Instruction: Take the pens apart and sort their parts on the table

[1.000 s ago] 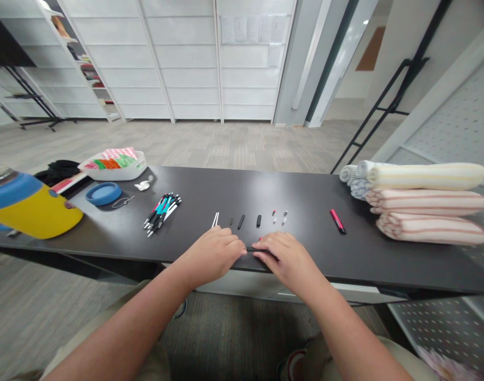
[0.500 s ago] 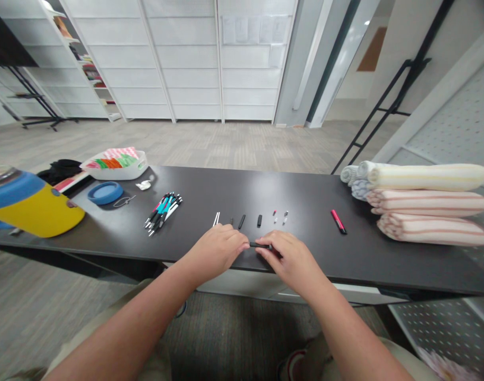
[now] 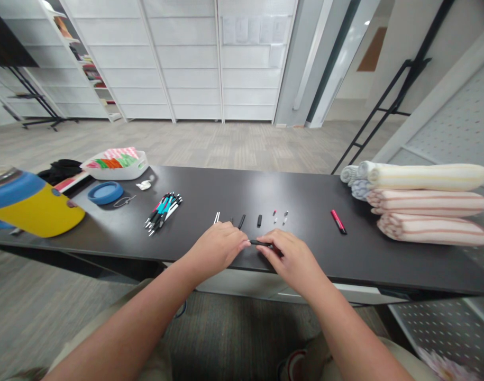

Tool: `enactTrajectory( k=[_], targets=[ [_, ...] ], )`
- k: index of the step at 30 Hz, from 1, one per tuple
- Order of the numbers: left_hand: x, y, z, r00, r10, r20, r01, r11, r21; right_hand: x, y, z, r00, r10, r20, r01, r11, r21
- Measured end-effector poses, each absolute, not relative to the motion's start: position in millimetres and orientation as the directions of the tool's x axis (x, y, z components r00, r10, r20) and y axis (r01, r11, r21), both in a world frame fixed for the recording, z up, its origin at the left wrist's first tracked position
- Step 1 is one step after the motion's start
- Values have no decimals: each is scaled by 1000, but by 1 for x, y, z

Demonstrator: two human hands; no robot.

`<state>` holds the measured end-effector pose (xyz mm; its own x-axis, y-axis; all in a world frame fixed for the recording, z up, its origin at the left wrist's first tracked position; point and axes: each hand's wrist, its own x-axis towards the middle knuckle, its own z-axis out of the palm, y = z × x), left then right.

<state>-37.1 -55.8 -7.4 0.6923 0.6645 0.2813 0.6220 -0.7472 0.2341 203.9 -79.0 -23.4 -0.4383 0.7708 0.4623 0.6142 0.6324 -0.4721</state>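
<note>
As our hands have drawn slightly apart over the last second, more of the black pen piece (image 3: 261, 243) shows between them, and the red bit seen at our right fingertips then is gone from sight. Our left hand (image 3: 218, 247) pinches one end and our right hand (image 3: 292, 258) the other, both grips narrow and closed on it. It lies level, low over the table (image 3: 384, 248) near the front edge. We judge that we are working it along its length.

The row of small parts (image 3: 259, 220) sits just beyond our fingers. Bare tabletop lies between us and the bundle of pens (image 3: 162, 210) on the left, and the red pen (image 3: 337, 221) on the right. The folded towels (image 3: 428, 203) are well apart.
</note>
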Motion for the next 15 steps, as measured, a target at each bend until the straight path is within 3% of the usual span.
enactTrajectory(
  k=[8,15],
  targets=[
    [-47,-51,-11,614,677,406,613,-732,295,203,-80,-21,-391,794,465,635,599,-488],
    [-36,-59,-7,505,730,461,456,-679,576,202,-79,-24,-311,831,460,670,535,-514]
  ],
)
